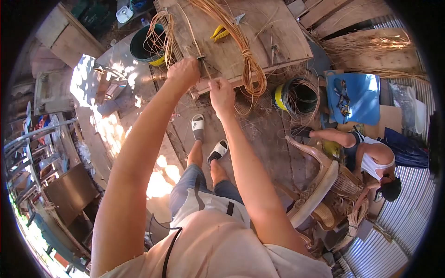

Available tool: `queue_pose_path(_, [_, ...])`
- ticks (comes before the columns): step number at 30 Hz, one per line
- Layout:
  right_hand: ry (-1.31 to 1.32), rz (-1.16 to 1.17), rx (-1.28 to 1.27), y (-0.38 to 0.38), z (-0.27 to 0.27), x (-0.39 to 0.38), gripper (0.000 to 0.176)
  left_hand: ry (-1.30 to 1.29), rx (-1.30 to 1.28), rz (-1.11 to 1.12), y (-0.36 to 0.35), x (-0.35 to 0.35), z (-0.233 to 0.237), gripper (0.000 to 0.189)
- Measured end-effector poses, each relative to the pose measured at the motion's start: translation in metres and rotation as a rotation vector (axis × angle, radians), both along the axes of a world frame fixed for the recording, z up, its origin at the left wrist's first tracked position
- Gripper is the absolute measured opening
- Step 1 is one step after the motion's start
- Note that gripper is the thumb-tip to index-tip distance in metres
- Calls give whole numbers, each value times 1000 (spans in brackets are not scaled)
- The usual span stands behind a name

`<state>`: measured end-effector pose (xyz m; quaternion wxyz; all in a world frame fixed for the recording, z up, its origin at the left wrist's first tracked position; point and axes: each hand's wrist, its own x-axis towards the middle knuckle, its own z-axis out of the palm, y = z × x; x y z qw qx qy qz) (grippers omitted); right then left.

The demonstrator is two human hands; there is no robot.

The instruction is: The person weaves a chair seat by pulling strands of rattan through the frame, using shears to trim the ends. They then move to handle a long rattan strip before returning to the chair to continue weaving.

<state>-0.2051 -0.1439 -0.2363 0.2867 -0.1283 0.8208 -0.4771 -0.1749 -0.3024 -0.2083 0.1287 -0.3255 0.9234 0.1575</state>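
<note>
At the near edge of the wooden worktable (282, 44), my right hand (222, 96) is closed with thumb and fingers pinched on a thin rattan strip (189, 25). The strip runs back over the tabletop toward the far edge. Just left of it, my left hand (183, 73) is closed in a fist at the table's edge. A small dark piece (200, 58) shows by its knuckles, beside the strip; I cannot tell what the fist grips. A long coiled bundle of rattan (250, 65) hangs over the edge to the right. Yellow-handled cutters (221, 33) lie behind it.
A dark bucket (139, 46) with a loose rattan coil (162, 30) stands left of the table. Another bucket (296, 97) holds strips at right, near a blue chair (354, 99). A person (375, 155) sits bent over by a curved wooden chair frame (320, 185).
</note>
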Motion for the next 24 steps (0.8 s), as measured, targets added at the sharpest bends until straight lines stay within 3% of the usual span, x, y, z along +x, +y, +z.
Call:
queue_pose_path(1, [350, 65, 148, 6, -1, 6, 15, -2, 5, -2, 0, 0, 1, 26])
queue_pose_path(3, [225, 16, 160, 36, 2, 31, 14, -10, 36, -27, -1, 1, 3, 26])
queue_pose_path(5, [290, -31, -41, 55, -1, 46, 17, -22, 49, -21, -2, 2, 6, 26])
queue_pose_path(7, [243, 22, 31, 48, 2, 31, 20, -18, 48, -9, -6, -2, 5, 26])
queue_pose_path(10, [-583, 46, -175, 33, 3, 7, 32, -17, 7, -68, -7, 5, -1, 27])
queue_pose_path(14, [-558, 5, -364, -8, -8, -11, 26, -18, 15, -27, -3, 3, 3, 28])
queue_pose_path(16, [75, -76, -193, -13, -26, -3, 25, -31, -8, -50, -3, 3, 1, 28])
queue_pose_path(18, [137, -25, -92, 35, -27, 9, 24, 14, 9, -53, -6, 5, -12, 27])
queue_pose_path(20, [23, -88, -230, 89, -22, 39, 23, 21, 12, -37, -8, 2, -12, 27])
queue_pose_path(23, [-92, -41, -126, 106, -10, 50, 25, -2, 16, -27, 1, 5, -2, 26])
queue_pose_path(24, [-327, -54, -195, 100, 4, 45, 30, -12, 2, -21, 0, 1, 5, 26])
